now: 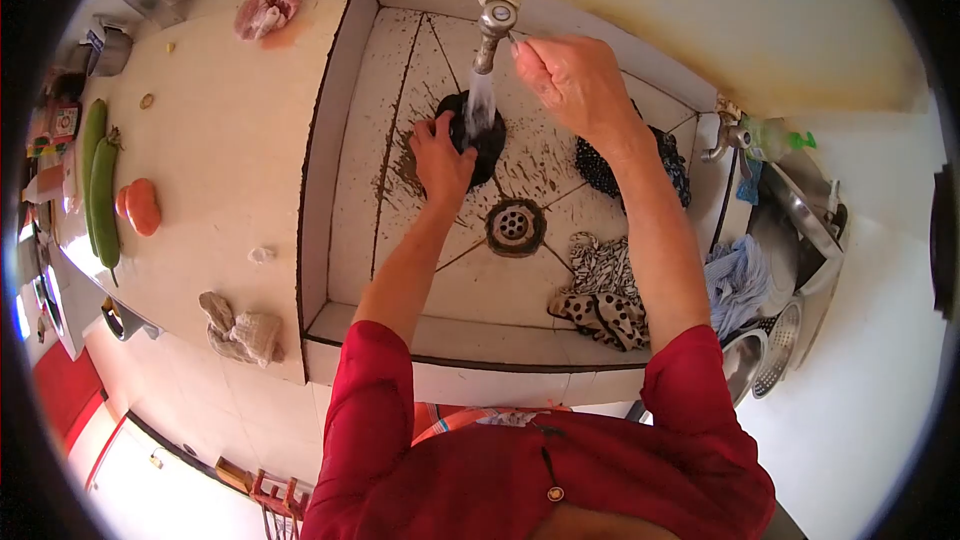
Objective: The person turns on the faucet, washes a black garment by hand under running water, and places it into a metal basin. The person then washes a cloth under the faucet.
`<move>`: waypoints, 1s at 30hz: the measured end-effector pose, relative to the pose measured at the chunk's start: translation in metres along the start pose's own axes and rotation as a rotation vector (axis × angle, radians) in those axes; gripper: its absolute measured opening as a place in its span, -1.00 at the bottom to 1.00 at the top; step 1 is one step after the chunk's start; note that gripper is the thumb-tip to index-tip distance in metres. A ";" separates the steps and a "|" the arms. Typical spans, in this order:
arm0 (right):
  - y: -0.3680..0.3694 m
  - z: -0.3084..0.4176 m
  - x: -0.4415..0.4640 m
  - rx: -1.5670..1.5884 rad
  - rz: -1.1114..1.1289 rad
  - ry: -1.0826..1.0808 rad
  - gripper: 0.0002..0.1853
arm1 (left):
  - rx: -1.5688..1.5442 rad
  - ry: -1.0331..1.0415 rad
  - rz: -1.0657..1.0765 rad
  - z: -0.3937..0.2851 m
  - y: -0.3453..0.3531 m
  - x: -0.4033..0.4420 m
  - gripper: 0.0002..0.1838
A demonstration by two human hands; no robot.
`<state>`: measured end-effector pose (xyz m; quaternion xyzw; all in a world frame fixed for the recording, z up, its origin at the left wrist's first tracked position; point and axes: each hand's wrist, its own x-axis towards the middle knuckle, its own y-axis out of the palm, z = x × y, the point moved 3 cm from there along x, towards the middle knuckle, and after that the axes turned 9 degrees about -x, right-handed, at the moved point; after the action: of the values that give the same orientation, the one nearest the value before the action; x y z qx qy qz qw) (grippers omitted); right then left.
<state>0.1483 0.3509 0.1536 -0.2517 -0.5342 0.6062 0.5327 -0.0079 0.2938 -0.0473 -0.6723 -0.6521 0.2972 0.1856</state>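
Water pours from the metal tap [495,25] at the back wall of the tiled sink [400,70]. Under the stream lies a wet black cloth [487,152], bunched on the sink floor. My left hand [442,162] grips its near left side, fingers curled over the fabric. My right hand [570,80] is raised beside the tap, its fingers closed at the tap's small handle, which they mostly hide. Below both hands sits the round drain [515,227]. A dark patterned cloth [600,168] lies partly behind my right forearm.
Black-and-white printed cloths [605,305] lie at the sink's near right corner. Beyond that wall are a blue cloth [737,280], a colander [778,350] and a second tap [728,138]. Green vegetables [102,190], tomatoes [140,207] and a beige rag [240,330] lie on the left counter.
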 end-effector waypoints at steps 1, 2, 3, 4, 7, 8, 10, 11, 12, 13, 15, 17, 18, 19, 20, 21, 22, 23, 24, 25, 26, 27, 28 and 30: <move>0.001 -0.001 -0.001 0.018 -0.056 -0.005 -0.66 | 0.026 0.047 -0.011 0.001 0.003 -0.005 -0.22; 0.005 -0.002 -0.005 0.037 -0.109 -0.011 -0.67 | 0.051 0.091 -0.022 0.005 0.009 -0.010 -0.19; 0.011 -0.004 -0.007 0.056 -0.162 -0.020 -0.68 | 0.075 0.135 -0.035 0.008 0.011 -0.014 -0.17; 0.018 -0.008 -0.013 0.092 -0.174 0.012 -0.72 | 0.063 0.176 -0.022 0.010 0.011 -0.015 -0.14; 0.068 -0.024 -0.043 0.245 -0.213 0.212 -0.72 | 0.018 0.247 0.098 0.023 0.005 -0.016 0.06; 0.103 -0.032 -0.058 0.321 -0.220 0.347 -0.67 | 0.073 0.282 0.096 0.024 -0.004 -0.017 0.11; 0.167 -0.038 -0.082 0.285 -0.203 0.504 -0.60 | 0.191 0.349 0.096 0.028 -0.026 -0.019 0.23; 0.197 -0.038 -0.091 0.173 -0.180 0.523 -0.59 | 0.199 0.338 0.102 0.047 -0.018 -0.016 0.32; 0.219 -0.032 -0.092 0.061 -0.155 0.539 -0.59 | 0.233 0.339 0.099 0.049 -0.016 -0.015 0.32; 0.227 -0.015 -0.084 0.003 -0.162 0.644 -0.55 | 0.267 0.342 0.095 0.048 -0.011 -0.015 0.32; 0.233 -0.010 -0.071 0.041 -0.156 0.530 -0.56 | 0.386 0.342 0.134 0.051 -0.004 -0.014 0.31; 0.252 -0.020 -0.074 -0.084 -0.249 0.345 -0.63 | 0.363 0.368 0.125 0.055 -0.003 -0.012 0.27; 0.242 -0.016 -0.081 0.070 -0.163 0.373 -0.65 | 0.347 0.382 0.123 0.054 -0.004 -0.015 0.26; 0.221 -0.008 -0.076 0.223 -0.092 0.383 -0.66 | 0.308 0.354 0.160 0.051 -0.006 -0.015 0.18; 0.207 0.002 -0.074 0.378 -0.023 0.389 -0.68 | 0.400 0.355 0.175 0.049 -0.009 -0.014 0.18; 0.202 0.019 -0.090 0.228 -0.044 0.204 -0.69 | 0.493 0.354 0.192 0.049 -0.010 -0.013 0.18; 0.205 0.030 -0.106 0.077 -0.059 0.025 -0.70 | 0.584 0.350 0.217 0.052 -0.008 -0.012 0.18; 0.215 0.026 -0.108 -0.006 0.004 0.063 -0.70 | 0.571 0.407 0.160 0.057 -0.004 -0.011 0.17; 0.228 0.022 -0.108 -0.089 0.067 0.101 -0.71 | 0.481 0.406 0.183 0.056 -0.003 -0.011 0.17; 0.239 0.016 -0.098 -0.169 0.122 0.131 -0.72 | 0.398 0.404 0.195 0.053 -0.005 -0.007 0.17; 0.252 -0.006 -0.075 -0.056 0.096 0.327 -0.75 | 0.320 0.400 0.221 0.054 -0.008 -0.010 0.17; 0.261 -0.027 -0.046 0.054 0.067 0.522 -0.78 | 0.343 0.400 0.221 0.058 -0.006 -0.011 0.17; 0.258 -0.028 -0.035 -0.002 -0.088 0.406 -0.77 | 0.364 0.403 0.216 0.061 -0.003 -0.010 0.17; 0.241 -0.022 -0.031 -0.023 -0.204 0.288 -0.76 | 0.376 0.393 0.226 0.057 0.001 -0.013 0.18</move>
<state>0.0864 0.3648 -0.0821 -0.2865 -0.4819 0.5007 0.6596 -0.0431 0.2730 -0.0888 -0.7392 -0.4581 0.2957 0.3954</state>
